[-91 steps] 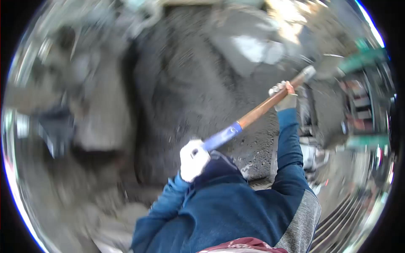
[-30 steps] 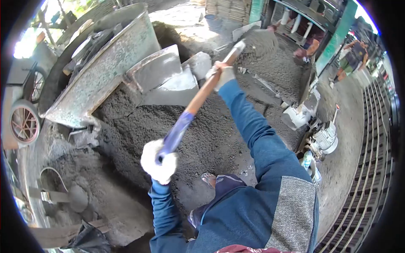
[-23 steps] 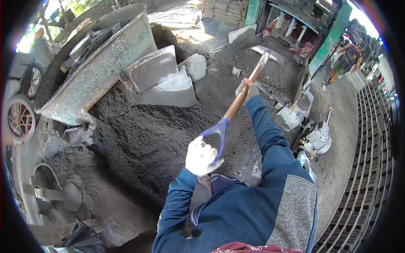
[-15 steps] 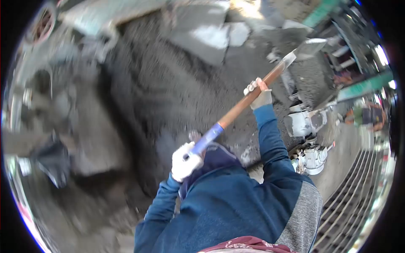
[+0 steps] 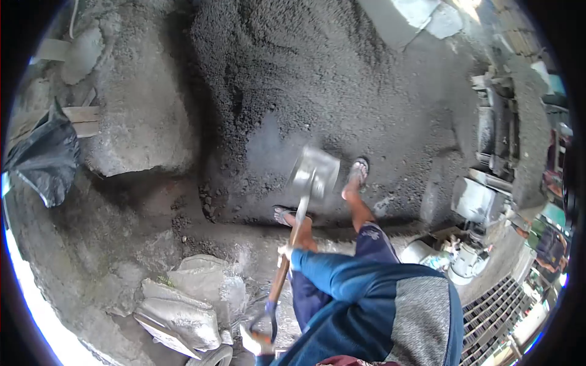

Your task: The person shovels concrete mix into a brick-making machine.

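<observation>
Grey metal forms the blade of the shovel [image 5: 314, 174], which is slightly blurred and hangs over the dark ground between the wearer's two sandalled feet, left foot [image 5: 284, 215] and right foot [image 5: 360, 171]. Its brown wooden shaft runs down past the left foot to a blue handle near the bottom of the view. Both hands are closed on it: the right hand [image 5: 285, 253], in a pale glove, is wrapped around the shaft, and the left hand [image 5: 259, 343], also gloved, grips the handle at the end. The right arm, in a blue sleeve, crosses in front of the body.

Dark, grainy material [image 5: 287, 79] spreads ahead of the feet, coarser toward its left side. Left of it, past a shadowed gap, lies a broad grey block [image 5: 143, 116] with a rough lower edge, and black plastic [image 5: 46, 155] sits crumpled further left beside a board [image 5: 82, 121]. Near the left hand, pale folded sacks [image 5: 183, 311] lie on the ground. To the right are a pale motor [image 5: 467, 262] and, below it, dark slatted rows [image 5: 494, 311]. At the far right edge another person [image 5: 549, 247] shows, small and distorted. Light slabs [image 5: 430, 18] show at the top.
</observation>
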Tool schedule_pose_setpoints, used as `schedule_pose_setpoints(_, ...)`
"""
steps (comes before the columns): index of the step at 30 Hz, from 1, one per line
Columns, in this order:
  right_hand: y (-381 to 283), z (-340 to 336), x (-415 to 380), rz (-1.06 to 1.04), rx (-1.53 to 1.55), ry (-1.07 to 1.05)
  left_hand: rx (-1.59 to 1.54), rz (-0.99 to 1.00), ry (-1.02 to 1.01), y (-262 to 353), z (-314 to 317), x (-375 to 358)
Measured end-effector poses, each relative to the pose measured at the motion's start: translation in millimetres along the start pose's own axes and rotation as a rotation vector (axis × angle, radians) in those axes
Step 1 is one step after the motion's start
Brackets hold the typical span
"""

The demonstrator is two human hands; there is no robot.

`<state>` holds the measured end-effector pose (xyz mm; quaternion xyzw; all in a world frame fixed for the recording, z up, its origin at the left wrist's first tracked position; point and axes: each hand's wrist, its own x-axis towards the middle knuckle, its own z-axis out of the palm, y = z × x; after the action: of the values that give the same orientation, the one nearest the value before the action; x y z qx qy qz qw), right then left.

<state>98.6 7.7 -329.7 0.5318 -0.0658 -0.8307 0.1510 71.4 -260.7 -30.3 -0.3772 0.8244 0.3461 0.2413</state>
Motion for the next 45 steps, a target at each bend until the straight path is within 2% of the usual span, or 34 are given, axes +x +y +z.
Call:
schedule_pose_setpoints(1, 17, 2, 7, 0.091, 0.017, 0.139, 0.08, -0.034, 0.032, -18, -26, 0)
schedule_pose_setpoints(2, 24, 8, 9, 0.181, 0.031, 0.277, 0.193, 0.047, 0.009, -34, -41, 8)
schedule_pose_setpoints(3, 15, 6, 13, 0.185, 0.038, 0.272, 0.371, 0.665, 0.259, -71, -23, 12)
schedule_pose_setpoints(5, -18, -11, 42, 0.166, 0.049, 0.263, -0.313, -0.018, 0.175, 74, 123, -57)
schedule_pose_setpoints(6, -59, -28, 58, -0.025, 0.002, 0.195, -0.375, 0.06, 0.114, 64, 161, -37)
schedule_pose_setpoints(7, -132, -15, 31, -0.739, -0.266, 0.315, 0.127, 0.568, 0.154, 40, 204, 3)
schedule_pose_setpoints(8, -195, -60, 79, -0.22, -0.032, 0.028, 0.252, 0.675, 0.118, 49, 247, 8)
schedule_pose_setpoints(9, -267, -69, 82, -0.103, -0.145, 0.137, 0.38, 0.78, 0.095, 57, 285, 9)
schedule_pose_setpoints(11, -306, -86, 58, -0.202, -0.079, 0.291, -0.039, 0.302, -0.05, 80, 340, -29)
schedule_pose_setpoints(13, -308, -98, 54, -0.301, -0.072, 0.334, -0.287, 0.0, -0.088, 91, 349, -48)
schedule_pose_setpoints(15, -290, -101, 34, -0.334, -0.065, 0.327, -0.229, 0.086, -0.031, 39, 332, -18)
schedule_pose_setpoints(16, -283, -92, 23, -0.334, -0.027, 0.302, -0.217, 0.141, -0.023, 32, 323, -18)
schedule_pose_setpoints(18, -276, -90, -11, -0.362, 0.068, 0.281, -0.268, 0.139, -0.202, 40, 300, -37)
schedule_pose_setpoints(19, -267, -90, -32, -0.384, 0.073, 0.289, -0.199, 0.152, -0.154, 42, 291, -47)
schedule_pose_setpoints(20, -272, -85, -54, -0.434, 0.088, 0.289, -0.134, 0.315, -0.182, 30, 290, -32)
schedule_pose_setpoints(22, -279, -75, -127, -0.504, 0.15, 0.309, -0.478, -0.091, -0.448, 40, 279, -49)
schedule_pose_setpoints(25, -318, -65, -220, -0.661, 0.247, 0.267, -0.525, -0.162, -0.541, 80, 297, -84)
schedule_pose_setpoints(26, -325, -43, -275, -0.733, 0.282, 0.221, -0.516, -0.104, -0.756, 105, 288, -101)
schedule_pose_setpoints(27, -336, -20, -335, -0.838, 0.304, 0.169, -0.544, 0.006, -0.796, 123, 304, -98)
schedule_pose_setpoints(29, -368, 13, -435, -1.014, 0.346, 0.011, -0.59, 0.403, -0.659, 192, 328, -166)
schedule_pose_setpoints(31, -407, 34, -521, -1.172, 0.383, -0.237, -0.49, 0.716, -0.765, 268, 345, -196)
schedule_pose_setpoints(32, -423, 43, -567, -1.244, 0.386, -0.377, -0.436, 0.807, -0.891, 316, 338, -261)
schedule_pose_setpoints(34, -457, 58, -661, -1.419, 0.413, -0.622, -0.581, 1.146, -0.861, 390, 359, -343)
schedule_pose_setpoints(35, -469, 57, -703, -1.519, 0.41, -0.682, -0.544, 1.415, -0.814, 423, 357, -396)
schedule_pose_setpoints(36, -495, 46, -732, -1.713, 0.319, -0.718, -0.545, 1.496, -0.964, 442, 346, -456)
schedule_pose_setpoints(37, -494, 45, -775, -1.726, 0.378, -0.769, -0.555, 1.582, -1.084, 461, 348, -490)
schedule_pose_setpoints(38, -510, 27, -803, -1.796, 0.439, -0.719, -0.568, 1.777, -0.963, 474, 363, -513)
schedule_pose_setpoints(39, -517, 8, -825, -1.786, 0.525, -0.883, -0.559, 2.219, -1.056, 494, 365, -547)
schedule_pose_setpoints(40, -517, -19, -846, -1.722, 0.546, -1.002, -0.621, 2.711, -0.922, 506, 358, -595)
schedule_pose_setpoints(41, -506, -42, -858, -1.84, 0.525, -0.992, -0.403, 2.823, -1.105, 506, 357, -613)
schedule_pose_setpoints(42, -493, -64, -864, -1.84, 0.498, -1.095, -0.469, 3.026, -0.892, 496, 353, -640)
schedule_pose_setpoints(43, -484, -85, -864, -1.844, 0.534, -1.055, -0.274, 3.125, -0.984, 491, 355, -647)
schedule_pose_setpoints(44, -467, -99, -860, -1.828, 0.592, -0.971, 0.029, 3.194, -0.974, 478, 354, -643)
schedule_pose_setpoints(45, -458, -116, -845, -1.914, 0.522, -0.8, -0.041, 3.19, -1.013, 461, 366, -626)
